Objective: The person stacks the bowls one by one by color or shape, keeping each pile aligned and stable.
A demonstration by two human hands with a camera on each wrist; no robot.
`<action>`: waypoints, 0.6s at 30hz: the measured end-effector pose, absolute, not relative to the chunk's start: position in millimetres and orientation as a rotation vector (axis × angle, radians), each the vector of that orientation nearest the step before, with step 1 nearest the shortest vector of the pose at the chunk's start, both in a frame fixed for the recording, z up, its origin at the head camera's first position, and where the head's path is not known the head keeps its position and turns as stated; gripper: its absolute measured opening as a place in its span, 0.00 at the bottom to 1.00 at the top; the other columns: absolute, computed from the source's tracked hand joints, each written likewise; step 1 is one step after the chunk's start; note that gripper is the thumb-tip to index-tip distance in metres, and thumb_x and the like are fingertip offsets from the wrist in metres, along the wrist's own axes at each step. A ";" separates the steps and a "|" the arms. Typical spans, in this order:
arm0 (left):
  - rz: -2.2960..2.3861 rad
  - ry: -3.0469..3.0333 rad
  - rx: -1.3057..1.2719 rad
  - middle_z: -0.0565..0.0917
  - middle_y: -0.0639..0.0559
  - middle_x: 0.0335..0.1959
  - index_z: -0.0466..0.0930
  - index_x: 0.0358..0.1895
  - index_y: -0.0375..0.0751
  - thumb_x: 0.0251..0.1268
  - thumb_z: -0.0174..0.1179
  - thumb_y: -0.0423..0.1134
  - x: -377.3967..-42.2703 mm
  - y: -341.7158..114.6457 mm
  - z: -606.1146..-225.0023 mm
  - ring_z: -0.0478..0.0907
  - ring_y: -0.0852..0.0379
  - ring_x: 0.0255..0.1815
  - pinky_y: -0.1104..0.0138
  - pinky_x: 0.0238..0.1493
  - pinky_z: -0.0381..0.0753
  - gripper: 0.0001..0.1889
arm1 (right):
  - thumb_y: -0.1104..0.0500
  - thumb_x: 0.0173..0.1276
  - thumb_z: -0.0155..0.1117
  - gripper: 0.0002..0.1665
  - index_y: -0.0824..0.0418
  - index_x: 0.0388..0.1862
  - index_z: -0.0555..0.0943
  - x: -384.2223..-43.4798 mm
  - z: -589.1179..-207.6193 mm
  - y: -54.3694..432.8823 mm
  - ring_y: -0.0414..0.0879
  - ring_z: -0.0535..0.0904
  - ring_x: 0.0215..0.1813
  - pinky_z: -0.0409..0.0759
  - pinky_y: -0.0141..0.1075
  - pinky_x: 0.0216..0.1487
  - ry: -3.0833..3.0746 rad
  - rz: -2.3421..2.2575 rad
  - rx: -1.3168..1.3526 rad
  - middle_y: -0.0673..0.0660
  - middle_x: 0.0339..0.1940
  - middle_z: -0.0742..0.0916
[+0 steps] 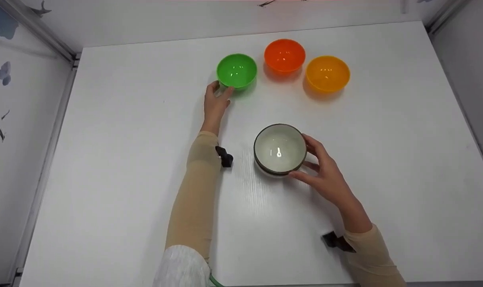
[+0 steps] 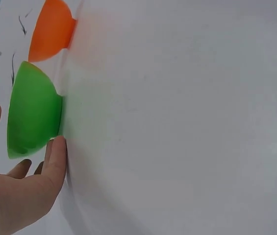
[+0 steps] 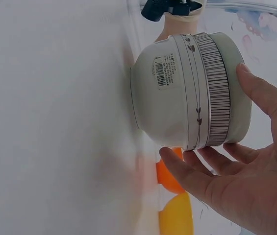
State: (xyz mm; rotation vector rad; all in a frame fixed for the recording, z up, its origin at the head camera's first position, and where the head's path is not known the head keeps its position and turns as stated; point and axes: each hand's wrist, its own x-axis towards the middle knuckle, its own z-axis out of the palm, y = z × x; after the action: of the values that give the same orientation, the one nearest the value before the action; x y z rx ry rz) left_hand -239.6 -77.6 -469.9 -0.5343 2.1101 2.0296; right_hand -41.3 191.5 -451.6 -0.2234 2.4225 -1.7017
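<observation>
Pale ceramic bowls (image 1: pixel 280 149) with dark rims, seemingly nested in a stack, stand upright at the table's middle. A barcode label, a leaf pattern and a striped band show on their outside (image 3: pixel 163 98) in the right wrist view. My right hand (image 1: pixel 325 179) holds them from the right, thumb at the near side of the rim and fingers round the far side. Farther back is a green bowl (image 1: pixel 236 71). At its near left side is my left hand (image 1: pixel 216 104), thumb and fingers spread apart, fingertips by the bowl's lower side (image 2: pixel 35 112).
An orange-red bowl (image 1: pixel 284 56) stands right of the green one, and a yellow-orange bowl (image 1: pixel 327 74) stands beyond it. All rest on a white table (image 1: pixel 118 159) with upright panels at the back and sides. Each wrist carries a small black device (image 1: pixel 225 157).
</observation>
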 end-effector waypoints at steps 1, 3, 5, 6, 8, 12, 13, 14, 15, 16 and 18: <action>2.034 2.101 -0.536 0.59 0.47 0.78 0.55 0.77 0.42 0.73 0.58 0.44 -239.9 -77.8 -469.3 0.68 0.51 0.73 0.68 0.65 0.78 0.35 | 0.61 0.56 0.79 0.57 0.52 0.79 0.57 -40.9 -451.7 191.5 0.52 0.66 0.75 0.76 0.55 0.69 2.422 -1.702 -0.223 0.53 0.78 0.67; 2.041 2.085 -0.539 0.59 0.47 0.78 0.54 0.77 0.42 0.73 0.58 0.44 -240.2 -77.9 -467.7 0.68 0.51 0.73 0.68 0.65 0.78 0.34 | 0.60 0.56 0.79 0.57 0.52 0.79 0.57 -40.3 -451.0 191.7 0.51 0.66 0.75 0.76 0.54 0.69 2.419 -1.703 -0.222 0.52 0.78 0.67; 2.042 2.083 -0.530 0.59 0.47 0.78 0.54 0.77 0.42 0.74 0.57 0.44 -240.4 -77.7 -466.3 0.68 0.51 0.73 0.68 0.66 0.78 0.34 | 0.59 0.56 0.79 0.57 0.51 0.79 0.57 -39.7 -450.2 192.3 0.50 0.66 0.75 0.76 0.54 0.69 2.419 -1.702 -0.224 0.51 0.78 0.67; 2.043 2.083 -0.523 0.60 0.47 0.78 0.54 0.77 0.42 0.74 0.57 0.44 -240.5 -77.6 -465.6 0.68 0.51 0.73 0.68 0.66 0.78 0.34 | 0.59 0.55 0.79 0.57 0.51 0.79 0.57 -39.4 -449.7 192.4 0.49 0.67 0.75 0.76 0.53 0.68 2.418 -1.705 -0.224 0.51 0.77 0.68; 2.037 2.088 -0.515 0.60 0.47 0.78 0.53 0.78 0.42 0.74 0.57 0.44 -240.5 -77.2 -464.7 0.68 0.52 0.73 0.68 0.66 0.77 0.34 | 0.59 0.55 0.80 0.57 0.50 0.79 0.57 -39.1 -448.9 192.5 0.48 0.67 0.75 0.77 0.51 0.68 2.416 -1.710 -0.224 0.50 0.77 0.68; 2.029 2.075 -0.516 0.60 0.48 0.78 0.52 0.78 0.43 0.75 0.56 0.44 -240.2 -76.8 -463.2 0.67 0.52 0.74 0.69 0.66 0.77 0.35 | 0.59 0.55 0.80 0.57 0.50 0.79 0.58 -38.0 -447.4 192.5 0.47 0.67 0.74 0.78 0.49 0.67 2.422 -1.707 -0.228 0.49 0.77 0.69; 2.029 2.065 -0.520 0.59 0.48 0.79 0.52 0.79 0.43 0.75 0.56 0.44 -240.2 -76.7 -463.0 0.67 0.52 0.74 0.69 0.66 0.77 0.35 | 0.59 0.55 0.80 0.57 0.50 0.79 0.58 -37.7 -447.3 192.4 0.46 0.67 0.74 0.78 0.49 0.67 2.421 -1.707 -0.225 0.49 0.77 0.69; 2.030 2.055 -0.524 0.59 0.48 0.79 0.51 0.79 0.43 0.75 0.56 0.44 -240.2 -76.6 -462.7 0.67 0.53 0.74 0.70 0.67 0.77 0.35 | 0.59 0.55 0.80 0.57 0.50 0.79 0.58 -37.4 -447.4 192.4 0.47 0.67 0.74 0.78 0.49 0.67 2.422 -1.705 -0.225 0.49 0.77 0.69; 2.032 2.045 -0.529 0.59 0.48 0.79 0.51 0.79 0.43 0.75 0.56 0.44 -240.1 -76.6 -462.4 0.66 0.53 0.75 0.70 0.67 0.76 0.35 | 0.59 0.55 0.80 0.57 0.50 0.79 0.57 -37.1 -447.6 192.5 0.47 0.67 0.74 0.78 0.49 0.67 2.424 -1.702 -0.226 0.49 0.77 0.69; 2.035 2.034 -0.535 0.59 0.49 0.79 0.51 0.79 0.44 0.75 0.56 0.44 -240.2 -76.6 -462.1 0.66 0.53 0.75 0.70 0.67 0.76 0.35 | 0.59 0.55 0.80 0.57 0.50 0.79 0.58 -36.9 -447.7 192.4 0.47 0.67 0.74 0.78 0.50 0.67 2.420 -1.706 -0.225 0.50 0.77 0.69; 2.030 2.024 -0.545 0.59 0.49 0.79 0.51 0.79 0.44 0.75 0.56 0.45 -240.5 -76.5 -461.6 0.66 0.54 0.75 0.70 0.67 0.76 0.36 | 0.60 0.55 0.79 0.57 0.51 0.79 0.58 -36.2 -447.7 192.2 0.49 0.67 0.75 0.77 0.52 0.67 2.417 -1.712 -0.224 0.51 0.77 0.69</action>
State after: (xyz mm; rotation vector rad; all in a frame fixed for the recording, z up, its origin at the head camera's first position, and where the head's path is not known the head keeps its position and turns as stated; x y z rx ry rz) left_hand -240.5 -76.5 -461.6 -0.5448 2.0238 2.0304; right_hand -36.2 192.2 -447.7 -0.2243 2.4167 -1.7119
